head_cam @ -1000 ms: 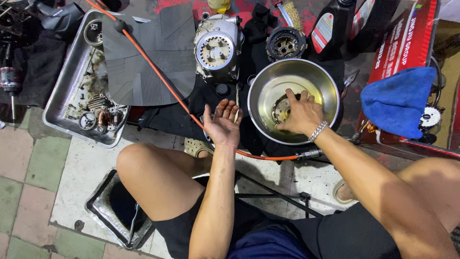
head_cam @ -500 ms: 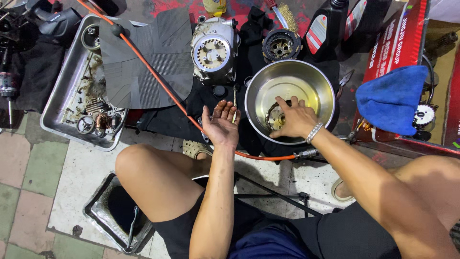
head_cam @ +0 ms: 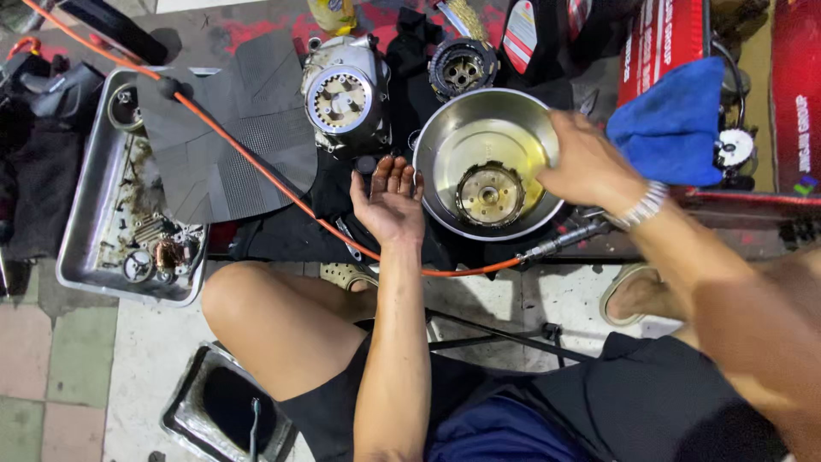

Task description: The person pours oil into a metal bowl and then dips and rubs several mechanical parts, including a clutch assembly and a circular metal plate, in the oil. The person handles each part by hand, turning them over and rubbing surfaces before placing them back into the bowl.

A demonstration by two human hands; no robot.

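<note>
Right hand (head_cam: 590, 162) loosely cupped, empty, at the steel bowl's (head_cam: 445, 128) three o'clock rim; left hand (head_cam: 389, 201) open, empty. The clutch hub (head_cam: 489, 194) looks heavy and oil-slick: grip its toothed rim.

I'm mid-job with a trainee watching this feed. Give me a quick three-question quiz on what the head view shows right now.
1. True or false: the round toothed part lies inside the steel bowl, in yellowish liquid.
2. Which hand is held open, palm up, holding nothing?
   A. left hand
   B. right hand
3. Fill in: the blue cloth lies to the ____ of the bowl as the view shows it.

Key:
1. True.
2. A. The right hand is over the bowl's right rim, fingers curled; whether it grips anything cannot be told.
3. Right.
</note>
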